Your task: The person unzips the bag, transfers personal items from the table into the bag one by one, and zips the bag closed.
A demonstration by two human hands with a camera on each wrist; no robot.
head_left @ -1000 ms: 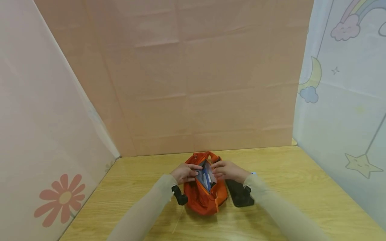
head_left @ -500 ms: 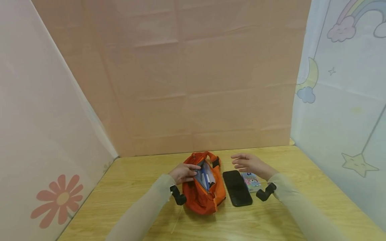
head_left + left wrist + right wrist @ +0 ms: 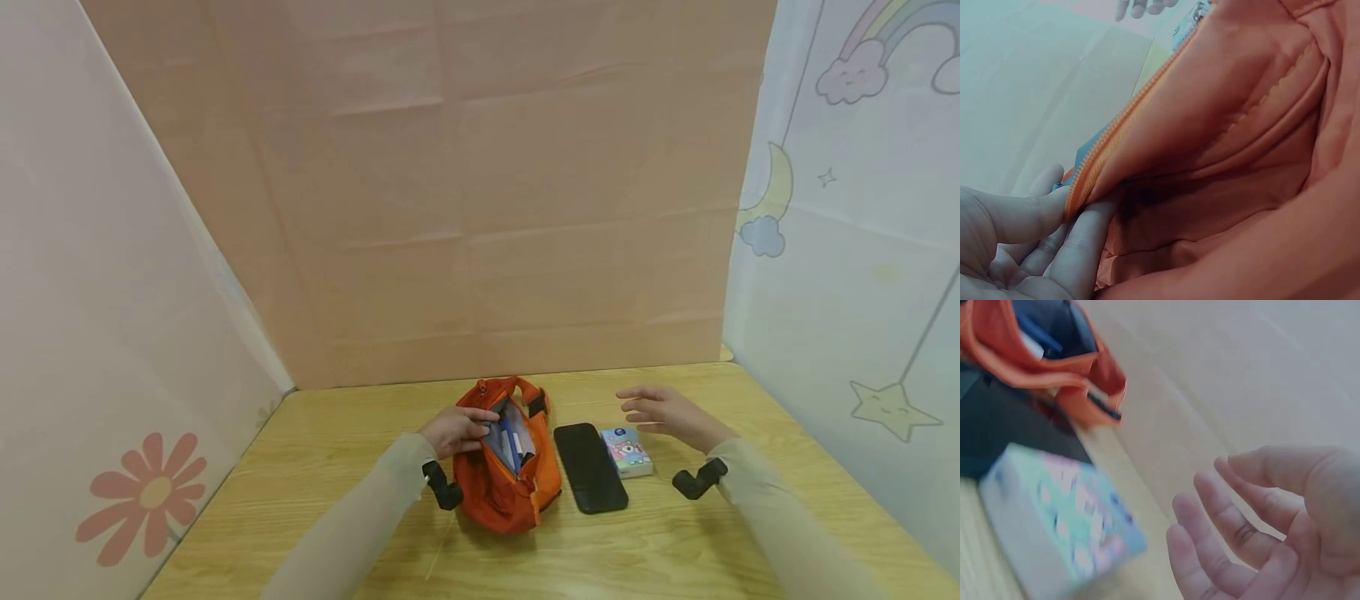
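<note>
An orange-red zip bag (image 3: 495, 500) lies on the table, its zipped mouth spread apart over a grey lining. Inside it show blue and white items (image 3: 513, 446) whose kind I cannot make out. My left hand (image 3: 455, 431) pinches the zipper edge on the bag's left side; in the left wrist view the thumb and fingers (image 3: 1088, 244) take that edge between them. To the right, my right hand (image 3: 667, 414) hovers with loosely bent fingers, holding nothing. Nearest to it is a small box with a colourful cartoon print (image 3: 627, 452), also seen in the right wrist view.
A black smartphone (image 3: 591, 468) lies flat between the bag and the box. The wooden table (image 3: 337, 467) meets an orange-pink sheet (image 3: 480, 208) at the back. Printed panels stand along its left and right sides.
My right hand has let go of the bag's right edge and moved right, past the phone, uncovering the printed box. My left hand stays on the bag.
</note>
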